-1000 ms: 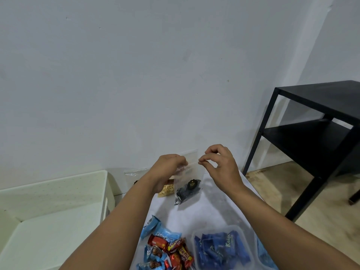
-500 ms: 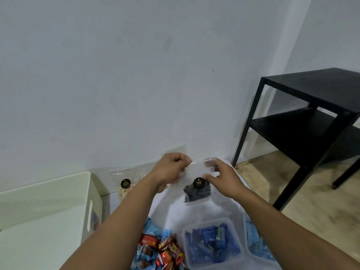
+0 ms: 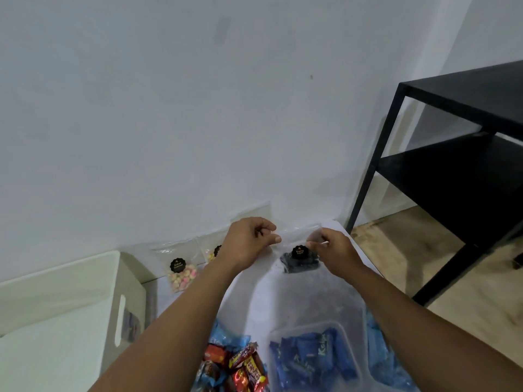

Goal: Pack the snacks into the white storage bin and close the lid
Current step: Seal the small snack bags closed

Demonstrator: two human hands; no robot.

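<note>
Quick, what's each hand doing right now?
Left hand: pinching the clear bag's top edge.
Right hand: pinching the same bag's other side.

Bin [image 3: 56, 321] white; shelf [image 3: 458, 154] black; wrappers [image 3: 311, 355] blue; candy bars [image 3: 243, 369] red-yellow; puffs [image 3: 182, 277] pastel pink-yellow.

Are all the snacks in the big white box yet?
Not yet. Both hands, left hand and right hand, pinch the top of a clear bag of dark snacks. The pastel candy bag, red wrappers and blue packets lie outside the white bin. No lid shows.
</note>
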